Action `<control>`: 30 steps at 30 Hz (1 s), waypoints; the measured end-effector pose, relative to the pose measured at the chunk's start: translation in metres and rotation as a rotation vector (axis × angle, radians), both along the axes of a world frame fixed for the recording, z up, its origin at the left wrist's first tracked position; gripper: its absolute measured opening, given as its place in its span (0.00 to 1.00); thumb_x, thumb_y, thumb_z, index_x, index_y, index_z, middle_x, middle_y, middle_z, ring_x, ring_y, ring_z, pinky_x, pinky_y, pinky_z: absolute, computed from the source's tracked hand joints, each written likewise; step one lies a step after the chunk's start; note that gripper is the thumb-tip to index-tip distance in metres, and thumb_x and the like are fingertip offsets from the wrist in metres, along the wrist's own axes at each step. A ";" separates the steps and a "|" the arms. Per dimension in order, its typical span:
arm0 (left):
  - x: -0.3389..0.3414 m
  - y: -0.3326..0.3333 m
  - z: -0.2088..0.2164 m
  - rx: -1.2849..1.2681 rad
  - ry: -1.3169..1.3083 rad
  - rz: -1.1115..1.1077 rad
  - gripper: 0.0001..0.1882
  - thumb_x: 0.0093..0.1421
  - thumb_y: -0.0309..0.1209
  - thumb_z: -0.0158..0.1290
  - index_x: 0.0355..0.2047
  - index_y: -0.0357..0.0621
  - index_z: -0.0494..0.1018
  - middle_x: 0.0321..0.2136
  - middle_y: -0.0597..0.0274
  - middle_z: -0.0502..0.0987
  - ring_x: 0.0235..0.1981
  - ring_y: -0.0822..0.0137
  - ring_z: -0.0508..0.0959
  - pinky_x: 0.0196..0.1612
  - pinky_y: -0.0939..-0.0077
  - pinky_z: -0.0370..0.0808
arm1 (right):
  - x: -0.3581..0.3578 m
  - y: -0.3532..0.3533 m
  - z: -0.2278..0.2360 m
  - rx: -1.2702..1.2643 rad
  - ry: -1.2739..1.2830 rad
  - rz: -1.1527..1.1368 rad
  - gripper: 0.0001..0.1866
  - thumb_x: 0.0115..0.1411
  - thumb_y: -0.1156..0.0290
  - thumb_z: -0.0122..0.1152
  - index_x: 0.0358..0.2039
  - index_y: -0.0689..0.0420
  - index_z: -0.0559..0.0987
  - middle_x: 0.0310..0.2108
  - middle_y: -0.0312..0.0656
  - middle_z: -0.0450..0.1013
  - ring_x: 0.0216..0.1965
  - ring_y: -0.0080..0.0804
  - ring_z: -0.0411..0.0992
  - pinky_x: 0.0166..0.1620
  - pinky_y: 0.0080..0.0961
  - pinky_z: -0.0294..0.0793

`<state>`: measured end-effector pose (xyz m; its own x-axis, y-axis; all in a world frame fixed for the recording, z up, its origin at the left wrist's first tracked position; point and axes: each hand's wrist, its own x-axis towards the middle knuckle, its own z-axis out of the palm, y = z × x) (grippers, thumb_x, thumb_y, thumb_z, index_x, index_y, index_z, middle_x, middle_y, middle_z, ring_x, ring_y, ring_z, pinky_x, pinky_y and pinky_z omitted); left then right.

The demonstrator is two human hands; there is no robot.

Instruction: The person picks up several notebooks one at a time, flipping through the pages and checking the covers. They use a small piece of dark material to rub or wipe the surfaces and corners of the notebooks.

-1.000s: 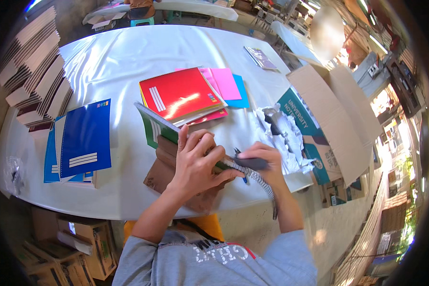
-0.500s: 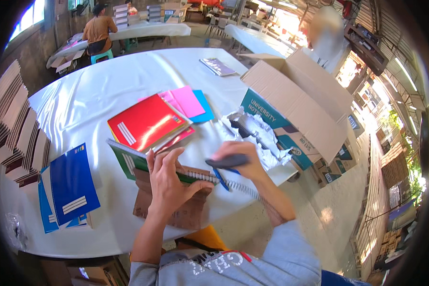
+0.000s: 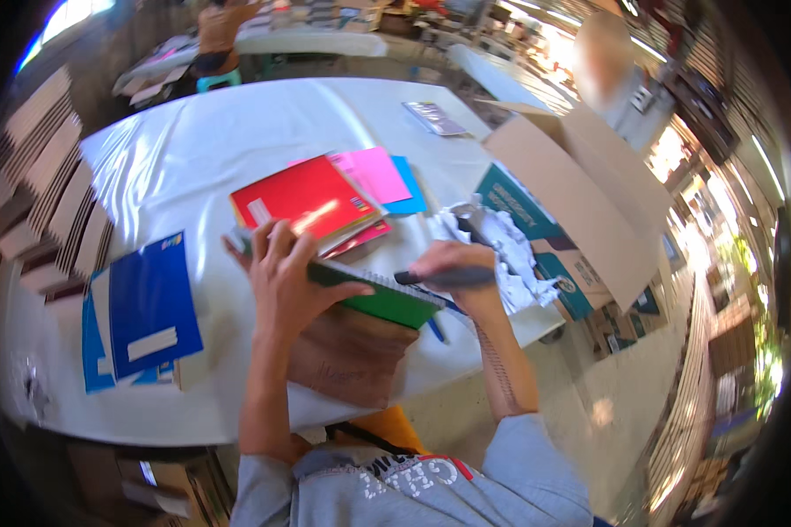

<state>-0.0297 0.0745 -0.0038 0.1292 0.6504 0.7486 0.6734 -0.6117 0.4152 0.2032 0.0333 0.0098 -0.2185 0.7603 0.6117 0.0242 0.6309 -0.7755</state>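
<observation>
Desk (image 3: 224,382) check: coil-binding step under way

Logging from my remote seat, big stuff first. Desk is white-covered, filling most of the view. Open carton (image 3: 624,211) at its right edge, flaps splayed. Tall stack of bound blocks (image 3: 57,184) far left. Blue notebook (image 3: 154,303) tops a small pile on the left. Red notebook (image 3: 303,198) tops another pile beyond the work, pink cover (image 3: 378,176) poking out behind it. Torn white paper (image 3: 514,255) sits between that pile and the carton. Brown piece (image 3: 347,360), maybe cardboard, lies under the work at the near edge.

Green notebook (image 3: 382,305), the one that matters, is tilted up on edge over the brown piece, binding side up. Right forearm (image 3: 514,391) carries a thin coiled-looking line (image 3: 498,367); can't tell whether it joins the notebook. Left hand (image 3: 281,277) pinches the notebook, thumb on the near cover, fingers over the far side. Right hand (image 3: 454,260) is curled round a dark tool (image 3: 464,278), tip near the coil (image 3: 413,295); touching or just off, I can't tell. Blue pen (image 3: 437,330) lies just beside the notebook's right end.

Step, my call: working the coil along the binding edge. Progress isn't readable, too blurred. Next move, I'd say, calls for a firm left pinch so nothing shifts, and a light, well-aimed tool tip that doesn't snag coil or cover.
</observation>
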 end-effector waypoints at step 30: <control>-0.029 0.035 -0.014 0.108 -0.185 -0.105 0.36 0.18 0.54 0.70 0.21 0.43 0.68 0.47 0.56 0.59 0.47 0.50 0.61 0.43 0.49 0.64 | -0.065 0.052 0.026 0.063 -0.408 0.052 0.19 0.41 0.89 0.54 0.35 0.60 0.80 0.31 0.45 0.77 0.34 0.33 0.75 0.40 0.23 0.73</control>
